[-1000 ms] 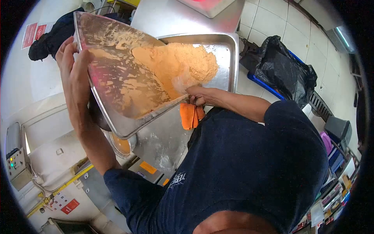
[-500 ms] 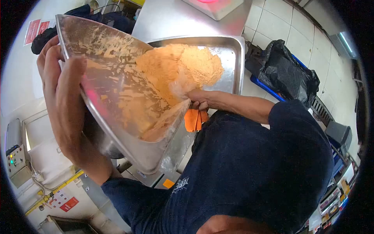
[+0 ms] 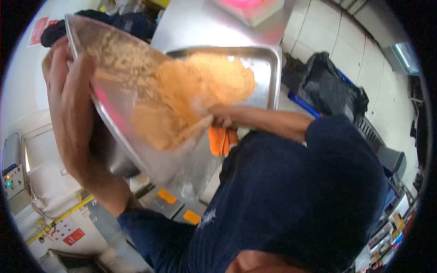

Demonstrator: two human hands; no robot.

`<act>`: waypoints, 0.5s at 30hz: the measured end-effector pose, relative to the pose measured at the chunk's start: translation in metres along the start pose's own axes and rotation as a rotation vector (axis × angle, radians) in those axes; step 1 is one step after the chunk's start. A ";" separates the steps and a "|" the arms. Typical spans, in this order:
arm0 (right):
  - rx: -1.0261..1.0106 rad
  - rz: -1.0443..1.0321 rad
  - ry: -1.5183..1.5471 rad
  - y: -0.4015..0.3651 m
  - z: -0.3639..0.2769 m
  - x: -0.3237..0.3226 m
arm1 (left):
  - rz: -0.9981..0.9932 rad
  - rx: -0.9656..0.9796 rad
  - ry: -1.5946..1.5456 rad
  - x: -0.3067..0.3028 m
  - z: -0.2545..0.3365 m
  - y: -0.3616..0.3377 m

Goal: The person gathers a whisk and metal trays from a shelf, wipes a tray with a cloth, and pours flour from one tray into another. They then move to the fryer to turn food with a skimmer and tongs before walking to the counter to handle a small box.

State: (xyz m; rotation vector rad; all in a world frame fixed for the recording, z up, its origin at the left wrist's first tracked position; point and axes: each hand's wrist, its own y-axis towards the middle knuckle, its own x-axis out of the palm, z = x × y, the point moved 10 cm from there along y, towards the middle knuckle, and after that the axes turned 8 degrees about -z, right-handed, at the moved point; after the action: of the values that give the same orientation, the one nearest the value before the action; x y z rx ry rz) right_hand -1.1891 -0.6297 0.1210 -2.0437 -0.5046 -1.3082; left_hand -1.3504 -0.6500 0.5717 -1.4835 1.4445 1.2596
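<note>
A metal tray, its inside coated with orange powder, is tilted steeply over a second metal tray. My left hand grips the raised tray by its left rim, thumb over the edge. At its lower right corner, my right hand is closed on the rim, partly hidden and blurred. Clear plastic shows beside these fingers. Orange powder lies heaped in the lower tray, joined with powder coming from the tilted one. Below my right hand hangs an orange cloth.
The lower tray rests on a steel table, with a white and pink object at the back. On the right, a black plastic bag covers a blue crate. A control box sits at the left.
Powder inside the tilted tray has shifted and bunched near its lower part. The tray's bottom corner has risen, uncovering another orange patch below. Both hands keep their grip.
</note>
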 end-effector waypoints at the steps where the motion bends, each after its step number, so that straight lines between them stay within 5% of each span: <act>1: 0.049 -0.034 0.007 -0.005 -0.017 0.002 | 0.051 -0.171 -0.183 -0.003 -0.017 0.001; 2: 0.049 -0.031 0.008 -0.004 -0.011 0.001 | 0.063 -0.343 -0.390 0.002 -0.031 -0.008; 3: -0.023 -0.050 0.154 0.001 0.000 0.006 | -0.055 -0.096 -0.090 0.003 -0.014 -0.009; 4: -0.112 -0.052 0.242 -0.009 -0.025 0.013 | -0.021 -0.104 -0.083 -0.002 -0.020 -0.004; 6: -0.075 0.087 0.006 -0.005 -0.018 -0.006 | 0.108 0.197 -0.096 -0.014 0.010 -0.015; 7: -0.087 -0.115 0.173 0.027 0.007 -0.009 | 0.121 0.287 -0.119 -0.015 0.024 -0.027; 8: -0.139 -0.315 0.277 0.041 -0.015 -0.009 | 0.086 0.081 -0.197 -0.013 0.006 -0.020; 9: -0.005 0.022 0.231 0.011 -0.020 0.002 | 0.081 -0.109 -0.255 -0.012 -0.012 -0.011; 10: -0.008 0.023 0.231 0.015 -0.024 -0.011 | 0.040 -0.125 -0.184 -0.010 -0.013 -0.015; 12: 0.013 -0.418 0.262 0.024 -0.018 0.023 | -0.008 -0.138 -0.114 -0.007 -0.017 -0.015; 13: 0.055 -0.099 0.040 0.013 -0.032 0.019 | 0.046 -0.201 -0.106 -0.016 -0.026 -0.015; 14: 0.060 -0.101 0.026 0.017 -0.037 0.015 | 0.050 -0.261 -0.126 -0.018 -0.031 -0.023; 15: 0.098 -0.248 0.130 0.023 -0.012 0.019 | 0.032 -0.036 -0.057 -0.011 -0.018 -0.026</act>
State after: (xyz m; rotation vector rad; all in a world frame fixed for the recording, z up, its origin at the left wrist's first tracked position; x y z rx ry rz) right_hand -1.1746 -0.6547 0.1341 -1.8454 -0.7660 -1.5184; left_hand -1.3204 -0.6598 0.5837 -1.4413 1.4198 1.3432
